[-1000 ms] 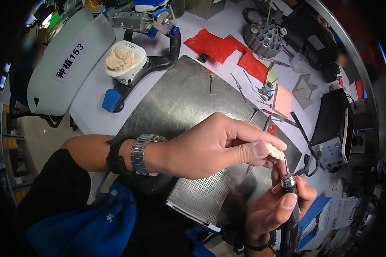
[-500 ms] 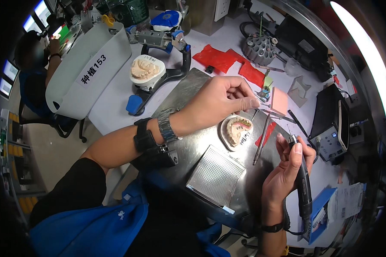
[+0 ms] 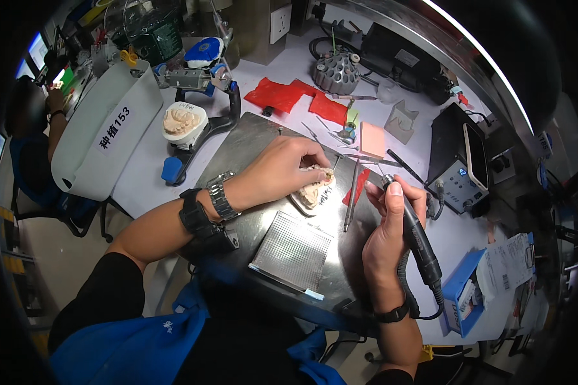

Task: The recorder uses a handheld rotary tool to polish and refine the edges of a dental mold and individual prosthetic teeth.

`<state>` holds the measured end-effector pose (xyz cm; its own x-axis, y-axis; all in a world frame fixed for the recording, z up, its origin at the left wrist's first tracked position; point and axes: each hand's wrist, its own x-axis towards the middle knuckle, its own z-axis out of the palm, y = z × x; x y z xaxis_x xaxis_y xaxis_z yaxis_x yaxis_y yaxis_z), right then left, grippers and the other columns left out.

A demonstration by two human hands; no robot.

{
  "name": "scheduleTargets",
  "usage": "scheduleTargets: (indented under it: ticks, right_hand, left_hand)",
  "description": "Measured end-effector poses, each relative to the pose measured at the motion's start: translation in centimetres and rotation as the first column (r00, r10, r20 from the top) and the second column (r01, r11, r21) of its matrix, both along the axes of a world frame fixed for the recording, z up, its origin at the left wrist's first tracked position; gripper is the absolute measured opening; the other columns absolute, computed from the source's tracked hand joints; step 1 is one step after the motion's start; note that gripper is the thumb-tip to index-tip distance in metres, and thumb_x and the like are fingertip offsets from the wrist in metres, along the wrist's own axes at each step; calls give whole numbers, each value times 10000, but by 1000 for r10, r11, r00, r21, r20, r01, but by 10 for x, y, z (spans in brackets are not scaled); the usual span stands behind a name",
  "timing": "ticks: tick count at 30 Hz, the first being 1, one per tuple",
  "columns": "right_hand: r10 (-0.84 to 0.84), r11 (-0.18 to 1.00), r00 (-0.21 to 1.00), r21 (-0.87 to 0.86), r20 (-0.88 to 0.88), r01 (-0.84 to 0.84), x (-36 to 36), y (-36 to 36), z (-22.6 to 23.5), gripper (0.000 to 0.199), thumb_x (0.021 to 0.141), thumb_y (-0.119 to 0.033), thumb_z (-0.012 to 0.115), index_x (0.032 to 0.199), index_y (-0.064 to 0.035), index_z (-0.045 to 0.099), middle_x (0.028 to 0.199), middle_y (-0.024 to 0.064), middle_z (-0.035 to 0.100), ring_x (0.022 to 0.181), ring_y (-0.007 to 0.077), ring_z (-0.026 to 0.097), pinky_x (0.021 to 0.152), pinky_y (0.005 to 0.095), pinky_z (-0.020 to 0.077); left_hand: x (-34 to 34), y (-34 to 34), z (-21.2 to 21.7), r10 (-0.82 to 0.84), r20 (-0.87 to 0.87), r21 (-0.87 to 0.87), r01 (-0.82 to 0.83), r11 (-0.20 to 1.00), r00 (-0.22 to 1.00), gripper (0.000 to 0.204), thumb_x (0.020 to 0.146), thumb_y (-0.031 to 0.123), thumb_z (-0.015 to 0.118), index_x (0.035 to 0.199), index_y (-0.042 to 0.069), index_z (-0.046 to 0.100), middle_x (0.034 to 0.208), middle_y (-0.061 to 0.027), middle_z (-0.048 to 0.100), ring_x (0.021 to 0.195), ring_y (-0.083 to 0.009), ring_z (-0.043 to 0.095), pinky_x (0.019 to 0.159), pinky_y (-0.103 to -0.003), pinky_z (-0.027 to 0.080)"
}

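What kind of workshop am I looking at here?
Most likely a dental laboratory bench. A plaster tooth model lies on a metal work plate, another cast sits in an articulator, and the right hand holds a corded rotary handpiece.

On a grey metal work plate (image 3: pixel 250 144), the left hand (image 3: pixel 282 173) pinches something small over a cream dental cast (image 3: pixel 315 192). The right hand (image 3: pixel 388 234) grips a black rotary handpiece (image 3: pixel 414 234) upright just beside it. A perforated mesh tray (image 3: pixel 292 250) lies nearer the person.
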<state>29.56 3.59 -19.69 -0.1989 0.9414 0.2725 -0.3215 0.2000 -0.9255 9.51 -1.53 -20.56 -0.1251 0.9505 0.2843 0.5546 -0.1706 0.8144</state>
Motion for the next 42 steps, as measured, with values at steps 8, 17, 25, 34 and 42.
scheduleTargets:
  ticks: [8, 17, 25, 34, 42]
  right_hand:
    - [18, 1000, 1000, 3, -20, -18, 2, 5, 4, 227, 911, -126, 607, 1041, 41, 526, 953, 121, 576, 807, 213, 678, 774, 290, 547]
    - [43, 999, 999, 5, -23, -43, 8, 9, -9, 247, 910, -163, 639, 1066, -8, 525, 801, 79, 632, 691, 95, 592, 594, 222, 472]
    - [61, 992, 998, 113, -24, -58, 6, 8, -1, 202, 896, -162, 629, 975, -12, 519, 734, 24, 563, 681, 80, 515, 598, 258, 439]
    - [113, 961, 964, 219, 241, -167, 14, 4, -1, 228, 888, -222, 629, 1002, -32, 577, 727, 101, 608, 647, 169, 594, 596, 309, 468]
    - [72, 926, 969, 345, 238, -153, 15, 0, -5, 289, 839, -191, 693, 1017, -47, 515, 824, 118, 619, 711, 200, 614, 631, 325, 479]
  left_hand:
    - [4, -5, -1, -10, -148, -15, 8, 1000, 989, 272, 779, 177, 695, 970, 8, 599, 929, -121, 562, 876, -236, 566, 776, -335, 456]
    - [17, 3, -1, -135, 87, -145, 147, 979, 987, 348, 767, 104, 694, 1074, -2, 569, 983, -74, 575, 904, -151, 560, 830, -294, 459]
    - [26, -20, -2, -150, -120, -108, 137, 985, 981, 558, 694, 127, 719, 1195, 33, 492, 1049, -105, 482, 995, -241, 514, 909, -331, 410]
    - [39, -19, 2, -210, 95, -101, 219, 970, 973, 672, 648, 63, 694, 1272, 16, 448, 1150, -94, 493, 1103, -213, 494, 986, -320, 377]
    - [37, -18, 10, -124, 406, -91, 175, 980, 905, 733, 732, 91, 673, 1393, 14, 367, 1280, -110, 485, 1169, -197, 490, 1036, -303, 361]
